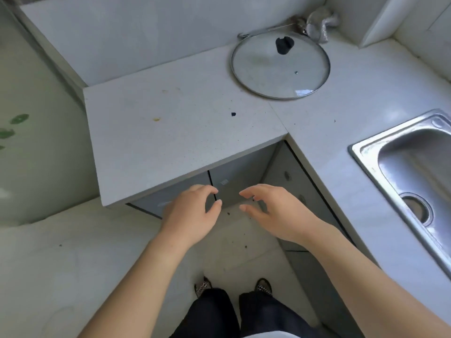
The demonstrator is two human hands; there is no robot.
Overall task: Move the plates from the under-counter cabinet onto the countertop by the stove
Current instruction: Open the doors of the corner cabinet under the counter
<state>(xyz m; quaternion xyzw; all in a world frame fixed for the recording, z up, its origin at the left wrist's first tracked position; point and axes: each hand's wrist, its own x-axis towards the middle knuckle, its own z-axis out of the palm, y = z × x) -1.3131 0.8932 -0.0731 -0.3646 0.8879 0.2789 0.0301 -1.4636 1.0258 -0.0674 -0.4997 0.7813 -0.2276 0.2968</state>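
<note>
No plates are in view. The grey doors of the under-counter cabinet [234, 184] are closed beneath the white countertop [175, 132]. My left hand [192, 215] and my right hand [271, 211] hover side by side in front of the doors, below the counter edge. Both hold nothing, with fingers curled and spread. Whether either hand touches a door I cannot tell.
A glass pot lid [280, 67] with a black knob lies at the back of the counter, with a silvery scrubber [319, 23] behind it. A steel sink [415, 172] is set in the counter on the right. Small crumbs dot the countertop. My feet stand on the pale floor [73, 264].
</note>
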